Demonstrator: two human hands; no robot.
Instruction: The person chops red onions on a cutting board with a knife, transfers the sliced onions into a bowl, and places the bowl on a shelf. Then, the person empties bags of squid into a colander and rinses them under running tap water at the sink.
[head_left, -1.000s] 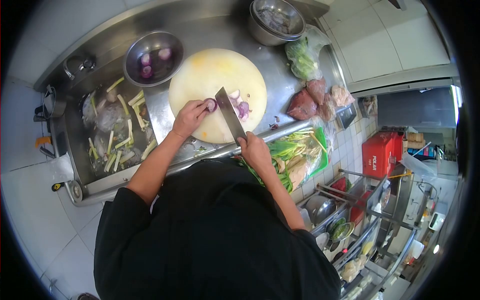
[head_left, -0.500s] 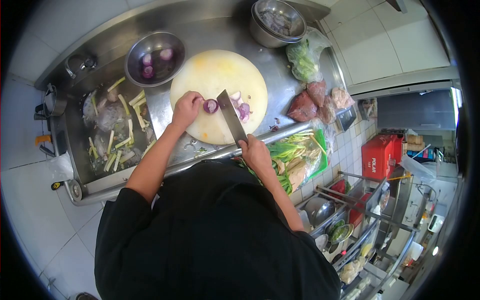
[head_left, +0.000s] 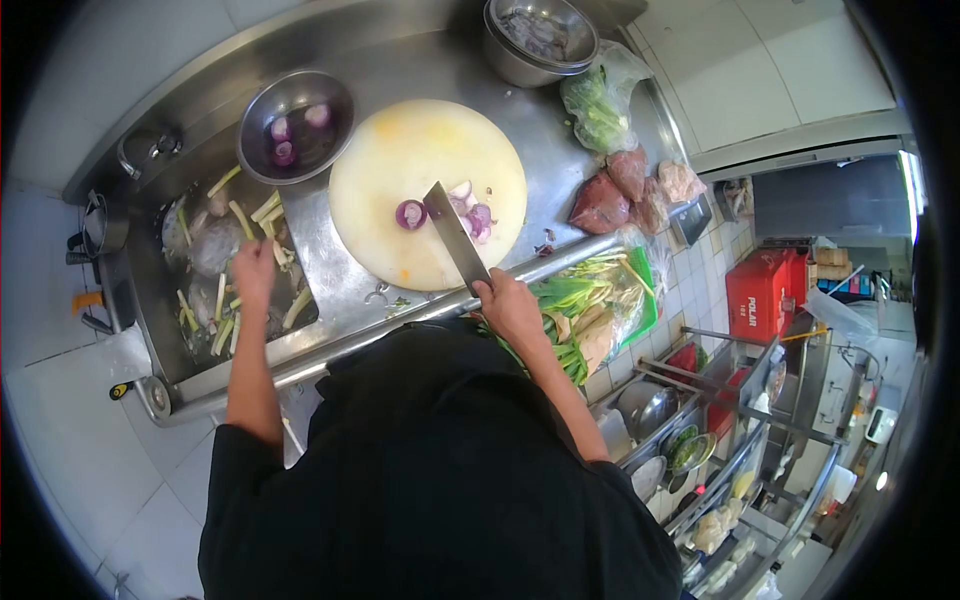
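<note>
My right hand (head_left: pixel 507 302) is wrapped round the handle of a cleaver (head_left: pixel 455 232), whose blade lies over the round cutting board (head_left: pixel 370 160). To the left of the blade sits a peeled purple onion (head_left: pixel 410 214), apart from it. Cut onion pieces (head_left: pixel 480 218) lie close along the blade's right side. Over the sink (head_left: pixel 205 375), my left hand (head_left: pixel 254 270) hangs with its fingers curled; whatever they hold, if anything, is hidden. Green onion stalks (head_left: pixel 240 218) and wet scraps are in the sink below it.
A steel bowl (head_left: pixel 255 150) with several onions stands at the board's upper left. Stacked bowls (head_left: pixel 500 62) are at the back. Bagged greens (head_left: pixel 600 100) and bags of dark red meat (head_left: pixel 600 205) lie at the right. Leafy greens (head_left: pixel 580 300) sit beyond the metal rail (head_left: pixel 560 265).
My left hand has left the onion on the board and moved left over the sink. My right hand and the cleaver stay nearly in place; the view has shifted slightly.
</note>
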